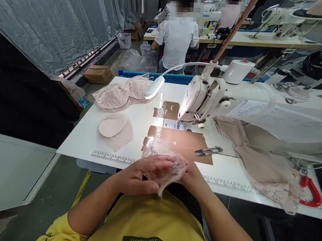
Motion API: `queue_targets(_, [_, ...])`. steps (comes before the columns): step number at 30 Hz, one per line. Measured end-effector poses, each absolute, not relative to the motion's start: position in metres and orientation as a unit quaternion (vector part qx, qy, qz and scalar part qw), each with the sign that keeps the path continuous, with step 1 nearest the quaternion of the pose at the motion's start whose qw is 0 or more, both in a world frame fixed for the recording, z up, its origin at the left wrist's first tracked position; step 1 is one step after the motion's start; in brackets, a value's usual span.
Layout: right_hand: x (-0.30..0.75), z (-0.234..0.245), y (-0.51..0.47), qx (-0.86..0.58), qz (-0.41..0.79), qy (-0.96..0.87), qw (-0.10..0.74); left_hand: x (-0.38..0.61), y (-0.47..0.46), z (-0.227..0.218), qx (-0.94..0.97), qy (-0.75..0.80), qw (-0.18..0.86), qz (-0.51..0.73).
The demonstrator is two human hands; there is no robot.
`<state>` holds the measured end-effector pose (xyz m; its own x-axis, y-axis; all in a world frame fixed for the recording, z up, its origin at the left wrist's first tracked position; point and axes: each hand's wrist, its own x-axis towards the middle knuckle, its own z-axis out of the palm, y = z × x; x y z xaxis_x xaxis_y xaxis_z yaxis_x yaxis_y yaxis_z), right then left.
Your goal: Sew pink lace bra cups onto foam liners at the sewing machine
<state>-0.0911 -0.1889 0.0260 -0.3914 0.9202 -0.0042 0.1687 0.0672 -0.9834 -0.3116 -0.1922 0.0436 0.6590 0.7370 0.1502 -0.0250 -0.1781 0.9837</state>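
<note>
Close to my body, at the table's front edge, a pale pink piece of lace fabric (pixel 178 169) is gathered between my two hands. My left hand (pixel 144 171) grips it from the left, thumb below and fingers curled over the top. On the other side my right hand (pixel 192 174) holds its right edge, its fingers partly hidden behind the lace. Just beyond the hands stands a white sewing machine (pixel 197 97), its needle area lit. Thread snips (pixel 208 151) lie right of my hands on a brown sheet (pixel 187 138) fixed to the tabletop.
Lace bra cups (pixel 116 94) are piled at the back left, with a smooth cup-shaped piece (pixel 113 127) nearer. Beige fabric (pixel 252 159) and a red-handled tool (pixel 312 193) lie at the right. A lamp (pixel 155 87) hangs over the table. Another person (pixel 178 42) sits ahead.
</note>
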Motion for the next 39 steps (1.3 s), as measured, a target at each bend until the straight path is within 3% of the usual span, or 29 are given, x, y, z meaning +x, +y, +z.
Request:
queue_targets(2, [-0.099,0.022,-0.19,-0.331,0.662,-0.599,0.305,-0.305,-0.193,0.047,0.71,0.244,0.568,0.338])
queue_targets(5, [-0.102,0.016,-0.195,-0.272,0.741,-0.539,0.295,-0.307,-0.19,0.039,0.709,0.346,0.509,0.344])
queue_targets(8, [-0.098,0.012,-0.199,-0.281,0.763,-0.479,0.331,-0.315,-0.188,0.025,0.643,0.356,0.618,0.278])
queue_targets(11, [-0.096,0.008,-0.196,-0.351,0.713,-0.439,0.42,-0.319,-0.189,0.018,0.547,0.31,0.737,0.248])
queue_targets(15, [-0.097,0.002,-0.188,-0.419,0.615,-0.48,0.465,-0.314,-0.193,0.024,0.517,0.361,0.724,0.279])
queue_targets(20, [-0.102,0.002,-0.19,-0.41,0.543,-0.595,0.428,-0.301,-0.194,0.029,0.549,0.431,0.616,0.365])
queue_targets(25, [-0.094,0.002,-0.192,-0.479,0.444,-0.693,0.305,-0.302,-0.195,0.022,0.515,0.391,0.661,0.38])
queue_targets(28, [-0.077,0.002,-0.186,-0.494,0.457,-0.66,0.334,-0.309,-0.195,0.019,0.523,0.389,0.658,0.376])
queue_targets(32, [-0.068,0.014,-0.18,-0.392,0.475,-0.663,0.425,-0.313,-0.193,0.018,0.572,0.4,0.635,0.332])
queue_targets(39, [-0.087,0.032,-0.175,-0.416,0.509,-0.667,0.351,-0.311,-0.192,0.017,0.615,0.408,0.602,0.304])
